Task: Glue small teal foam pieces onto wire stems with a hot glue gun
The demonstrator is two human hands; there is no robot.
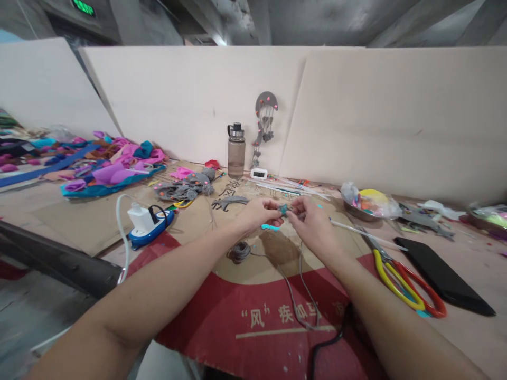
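Both my hands meet over the middle of the cardboard, fingers pinched around a small teal and grey piece. My left hand is closed on its left side, while my right hand grips it from the right. A thin grey cord hangs below my right hand and loops across the red part of the cardboard. Just under my left hand lies a bright turquoise strip. The coil of grey cord rests nearer to me. A curved grey felt piece lies left of my fingers.
Scissors and a black phone lie at the right, near a white stick. A bottle stands at the back. A power strip and felt scraps are on the left; a bowl sits right.
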